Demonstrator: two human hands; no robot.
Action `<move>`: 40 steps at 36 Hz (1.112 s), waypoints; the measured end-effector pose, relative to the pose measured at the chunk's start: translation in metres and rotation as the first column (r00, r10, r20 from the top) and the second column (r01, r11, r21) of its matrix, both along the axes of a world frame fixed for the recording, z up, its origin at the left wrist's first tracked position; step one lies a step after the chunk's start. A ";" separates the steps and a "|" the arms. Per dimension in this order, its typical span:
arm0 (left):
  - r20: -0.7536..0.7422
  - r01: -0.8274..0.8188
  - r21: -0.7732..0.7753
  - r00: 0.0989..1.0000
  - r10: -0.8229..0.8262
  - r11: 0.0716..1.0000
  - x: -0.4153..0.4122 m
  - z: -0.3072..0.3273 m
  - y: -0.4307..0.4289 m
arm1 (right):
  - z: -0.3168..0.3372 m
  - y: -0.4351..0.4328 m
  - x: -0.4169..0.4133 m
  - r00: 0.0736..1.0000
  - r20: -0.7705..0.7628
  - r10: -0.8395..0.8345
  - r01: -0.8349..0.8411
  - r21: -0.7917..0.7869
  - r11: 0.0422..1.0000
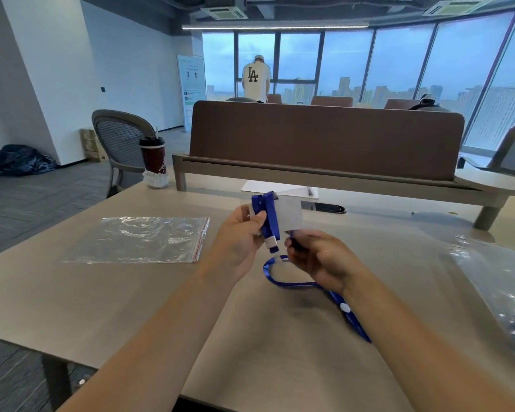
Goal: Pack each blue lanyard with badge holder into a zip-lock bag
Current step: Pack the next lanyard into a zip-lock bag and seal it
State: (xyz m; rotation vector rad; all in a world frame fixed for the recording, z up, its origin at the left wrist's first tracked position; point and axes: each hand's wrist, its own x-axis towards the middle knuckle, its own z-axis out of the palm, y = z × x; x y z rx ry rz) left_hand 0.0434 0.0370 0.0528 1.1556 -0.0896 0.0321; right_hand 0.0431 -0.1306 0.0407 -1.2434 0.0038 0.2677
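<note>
I hold a clear badge holder (292,214) above the middle of the table, with a blue lanyard (270,217) partly wound across it. My left hand (241,237) pinches the holder's left edge and the wrapped strap. My right hand (320,257) grips the strap just below the holder. The rest of the strap hangs in a loop and trails down to the right across the table. An empty zip-lock bag (137,240) with a red seal lies flat on the table to the left.
A large clear bag (501,289) with blue lanyards lies at the right table edge. A dark cup (153,157) stands at the far left corner, papers and a pen (280,188) lie behind my hands, and a brown divider (324,138) closes the far side. Chairs stand around.
</note>
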 end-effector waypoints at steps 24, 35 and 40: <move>0.307 -0.364 0.572 0.926 0.220 0.735 0.010 -0.021 0.009 | 0.019 0.029 -0.004 0.965 0.259 0.047 0.136 -0.643 0.754; 0.190 -0.272 0.518 0.961 0.202 0.811 0.006 -0.011 0.006 | 0.015 0.030 0.001 0.789 0.530 0.309 0.459 -0.845 0.276; 0.152 -0.231 0.627 0.973 0.174 0.744 0.009 -0.012 0.012 | 0.017 0.025 0.006 0.674 0.627 0.390 0.634 -0.762 0.131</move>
